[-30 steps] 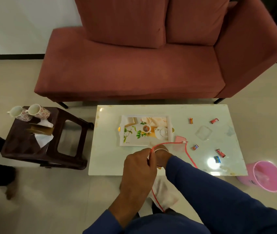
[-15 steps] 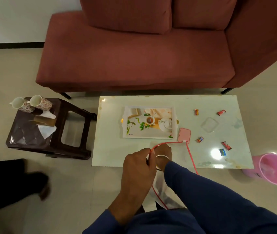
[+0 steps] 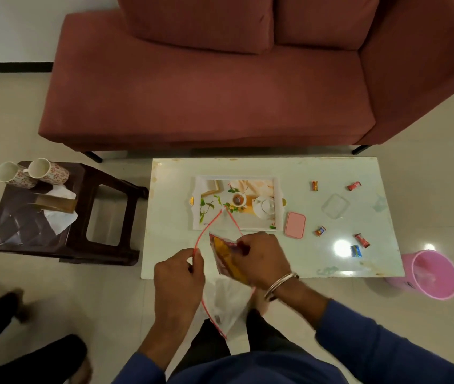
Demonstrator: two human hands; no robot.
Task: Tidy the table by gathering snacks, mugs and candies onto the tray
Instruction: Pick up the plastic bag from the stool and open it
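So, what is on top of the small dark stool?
On the stool: two mugs lying sideways, a brown box and white tissue. Whatever lies under the tissue is hidden.

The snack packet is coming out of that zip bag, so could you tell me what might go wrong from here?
1. The right hand grips the snack packet at one end only; it could slip.
2. The left hand pinches just the red rim of the zip bag, which hangs off the table edge and may drop.
3. The candies lie near the working hands and could be brushed away.
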